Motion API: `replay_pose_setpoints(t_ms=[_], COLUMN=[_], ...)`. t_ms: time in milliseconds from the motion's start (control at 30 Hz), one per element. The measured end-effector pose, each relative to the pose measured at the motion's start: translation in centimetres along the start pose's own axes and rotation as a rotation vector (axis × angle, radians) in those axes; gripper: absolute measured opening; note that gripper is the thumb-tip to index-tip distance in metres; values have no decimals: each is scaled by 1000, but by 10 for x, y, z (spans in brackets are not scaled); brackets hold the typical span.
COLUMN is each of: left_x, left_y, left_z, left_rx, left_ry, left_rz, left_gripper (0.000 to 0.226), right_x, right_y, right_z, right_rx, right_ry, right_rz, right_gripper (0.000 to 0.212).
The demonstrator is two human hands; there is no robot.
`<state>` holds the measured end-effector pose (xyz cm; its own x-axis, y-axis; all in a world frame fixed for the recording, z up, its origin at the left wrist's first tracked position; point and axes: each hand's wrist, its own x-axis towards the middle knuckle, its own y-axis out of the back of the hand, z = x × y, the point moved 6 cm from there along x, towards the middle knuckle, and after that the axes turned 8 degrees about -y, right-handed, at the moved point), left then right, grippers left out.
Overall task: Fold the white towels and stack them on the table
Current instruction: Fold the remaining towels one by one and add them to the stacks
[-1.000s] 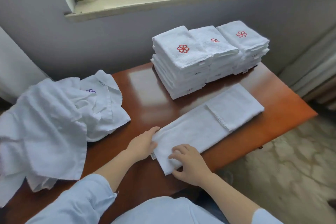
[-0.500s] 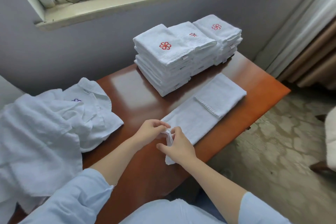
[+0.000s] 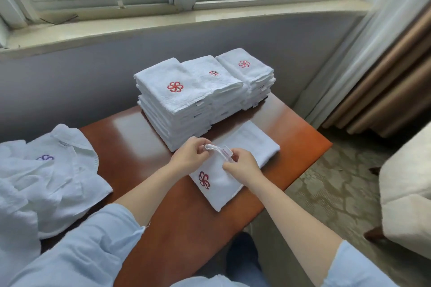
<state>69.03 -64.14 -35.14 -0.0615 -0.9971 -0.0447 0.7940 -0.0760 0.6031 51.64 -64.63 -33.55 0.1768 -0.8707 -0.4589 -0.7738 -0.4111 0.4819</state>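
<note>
Both hands since half a second ago lifted the near towel [image 3: 224, 184] end over, I see left hand [image 3: 189, 155] and right hand [image 3: 242, 165] pinching its raised edge, stacks [image 3: 186, 98] just beyond, bare table [image 3: 300, 137] rightward.

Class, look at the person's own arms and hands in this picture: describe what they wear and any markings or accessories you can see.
Both arms wear light blue sleeves, pushed up so the forearms are bare. The left sleeve has a slightly frayed cuff edge with a loose thread. The right sleeve shows only at the frame's bottom. The left hand and right hand are bare: no gloves, rings, watch or bracelets are visible.
</note>
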Motion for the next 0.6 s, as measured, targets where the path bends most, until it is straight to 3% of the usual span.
replay_pose_setpoints(t_ms=[67, 133, 233, 367, 600], left_x=[28, 56, 94, 142, 191], left_y=[-4, -12, -32, -61, -98], left_z=[15, 29, 43, 53, 39], left_rx=[42, 22, -72, -116, 15], left_ry=[-50, -73, -12, 66, 230], left_rz=[73, 116, 120, 138, 109], left_gripper=[6, 2, 14, 11, 8], right_x=[19, 40, 72, 118, 186], right_y=[27, 52, 87, 124, 152], right_z=[-5, -7, 0, 17, 53], right_rx=[19, 27, 42, 11, -62], right_ry=[11, 19, 7, -21, -69], right_rz=[-9, -26, -47, -112, -134], right_gripper=[5, 17, 29, 21, 11])
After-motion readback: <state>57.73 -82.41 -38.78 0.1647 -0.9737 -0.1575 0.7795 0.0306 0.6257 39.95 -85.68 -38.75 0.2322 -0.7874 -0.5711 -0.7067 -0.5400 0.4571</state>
